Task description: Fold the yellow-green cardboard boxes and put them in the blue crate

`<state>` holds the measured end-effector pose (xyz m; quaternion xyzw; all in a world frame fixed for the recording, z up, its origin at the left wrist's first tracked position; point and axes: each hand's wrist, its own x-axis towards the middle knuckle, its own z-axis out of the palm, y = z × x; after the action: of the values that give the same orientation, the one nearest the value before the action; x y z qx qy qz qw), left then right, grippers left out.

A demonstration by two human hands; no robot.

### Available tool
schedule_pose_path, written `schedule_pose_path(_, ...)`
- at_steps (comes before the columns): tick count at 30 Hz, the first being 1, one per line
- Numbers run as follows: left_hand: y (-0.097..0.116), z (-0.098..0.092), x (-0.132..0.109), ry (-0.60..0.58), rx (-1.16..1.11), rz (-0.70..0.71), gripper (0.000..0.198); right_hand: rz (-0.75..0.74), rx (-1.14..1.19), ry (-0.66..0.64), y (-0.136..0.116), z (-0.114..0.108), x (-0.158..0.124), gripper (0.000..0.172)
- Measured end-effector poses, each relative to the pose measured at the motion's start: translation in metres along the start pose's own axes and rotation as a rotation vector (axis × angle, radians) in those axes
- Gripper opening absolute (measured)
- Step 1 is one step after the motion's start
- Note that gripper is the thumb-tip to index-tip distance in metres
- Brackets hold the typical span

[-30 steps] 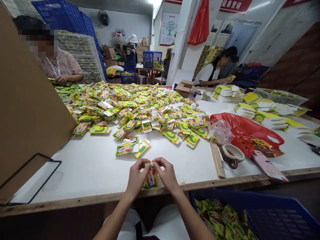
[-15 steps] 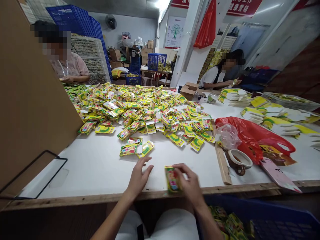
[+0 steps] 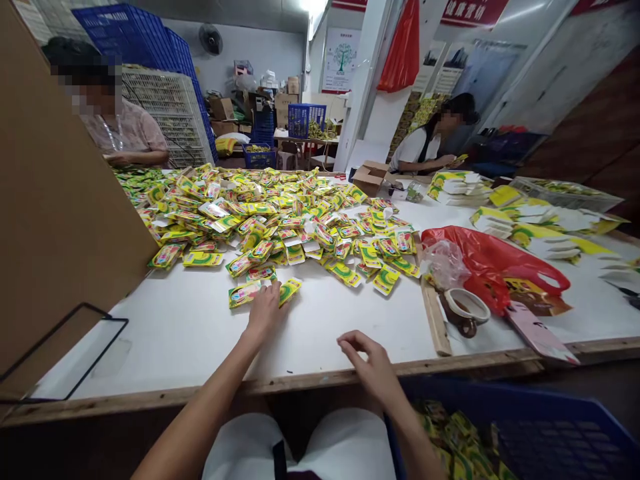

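your left hand point(image 3: 265, 309), 11 o'clock: on the cartons point(image 3: 242, 295), can't tell if grip's closed | right hand point(image 3: 370, 363), 1 o'clock: half-open, empty | I'd pinch just one by its edges

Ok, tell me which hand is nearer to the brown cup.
Right. The right hand is to the left of the brown cup, apart from it; the left hand is much farther left, at the small yellow-and-green boxes.

Your small boxes point(image 3: 345, 273): printed card, slight sheen. Your table point(image 3: 195, 340): smooth white top, rough wood edge point(image 3: 310, 383). Red bag point(image 3: 480, 257): thin, glossy, wrinkled plastic. Big panel point(image 3: 75, 180) beside you: matt brown cardboard.
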<state>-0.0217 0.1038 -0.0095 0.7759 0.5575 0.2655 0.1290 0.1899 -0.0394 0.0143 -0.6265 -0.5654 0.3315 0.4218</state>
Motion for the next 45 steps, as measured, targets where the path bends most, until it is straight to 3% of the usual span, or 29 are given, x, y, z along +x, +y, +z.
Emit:
schedule_pose_path(2,0.007,-0.007,-0.013,-0.052,-0.171,-0.016,0.030,-0.009,0.094,0.036,0.001,0.021,0.009,0.024)
schedule_pose_path(6,0.028,-0.013,-0.055,-0.209,-0.895,-0.104,0.036,-0.010,0.343,0.105,0.009,0.053,0.023,0.025)
schedule_pose_path(9,0.037,-0.010,-0.079,-0.249,-1.089,-0.142,0.038,-0.026,0.463,0.069,0.013,0.067,0.025,0.025)
schedule_pose_path(12,0.037,-0.010,-0.088,-0.276,-1.100,-0.136,0.042,-0.073,0.466,0.015,0.013,0.068,0.021,0.025)
schedule_pose_path(17,0.031,-0.016,-0.081,-0.380,-1.010,-0.123,0.040,-0.108,0.306,-0.112,0.012,0.057,0.023,0.018)
schedule_pose_path(19,0.030,-0.016,-0.078,-0.331,-0.921,-0.095,0.029,-0.131,0.250,-0.134,0.010,0.056,0.029,0.018)
schedule_pose_path(22,0.032,-0.012,-0.077,-0.164,-0.793,-0.036,0.014,-0.190,0.203,-0.111,0.005,0.060,0.036,0.018)
schedule_pose_path(25,0.034,-0.006,-0.081,-0.062,-0.861,-0.073,0.021,-0.199,0.264,-0.028,0.004,0.067,0.038,0.015)
schedule_pose_path(28,0.035,-0.005,-0.085,-0.044,-0.917,-0.109,0.033,-0.197,0.326,0.007,0.004,0.069,0.036,0.022)
schedule_pose_path(33,0.037,-0.010,-0.084,-0.047,-0.827,-0.088,0.017,-0.277,0.265,-0.050,0.000,0.064,0.031,0.012)
schedule_pose_path(40,0.044,-0.009,-0.084,0.001,-0.851,-0.170,0.018,-0.281,0.200,0.024,-0.005,0.065,0.029,0.012)
schedule_pose_path(45,0.043,-0.013,-0.078,-0.002,-0.862,-0.206,0.019,-0.230,0.155,0.009,-0.008,0.064,0.035,0.012)
